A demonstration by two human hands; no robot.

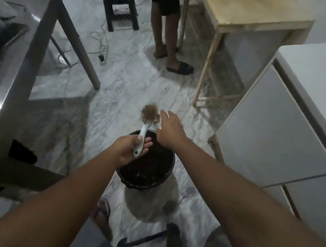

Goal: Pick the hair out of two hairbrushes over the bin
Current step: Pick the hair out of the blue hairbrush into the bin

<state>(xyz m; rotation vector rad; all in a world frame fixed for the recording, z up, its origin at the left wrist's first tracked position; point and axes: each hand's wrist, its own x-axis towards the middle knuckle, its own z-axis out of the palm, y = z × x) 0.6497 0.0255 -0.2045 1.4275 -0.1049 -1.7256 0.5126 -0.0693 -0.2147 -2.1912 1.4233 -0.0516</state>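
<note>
Home kitchen (steel sink (6, 36), cabinets (271, 139))

Dim room: marble floor (122, 79), grey table (20, 55), wooden table (248, 11), dark stool (121, 0).

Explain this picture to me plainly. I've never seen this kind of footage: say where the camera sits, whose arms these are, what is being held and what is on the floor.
There is no machine here. The one picture comes from a wide-angle camera worn on a person's head, looking forward and down, so the two arms reaching in from the bottom are the wearer's own.

The left hand grips the white handle of a hairbrush, whose head is clogged with a brown clump of hair. The right hand reaches to the brush head; whether it is pinching hair is too blurred to tell.

Below the hands, a black bin stands on the pale marble floor. Further back another person's legs show beside a wooden table, with a dark stool to the left.
</note>
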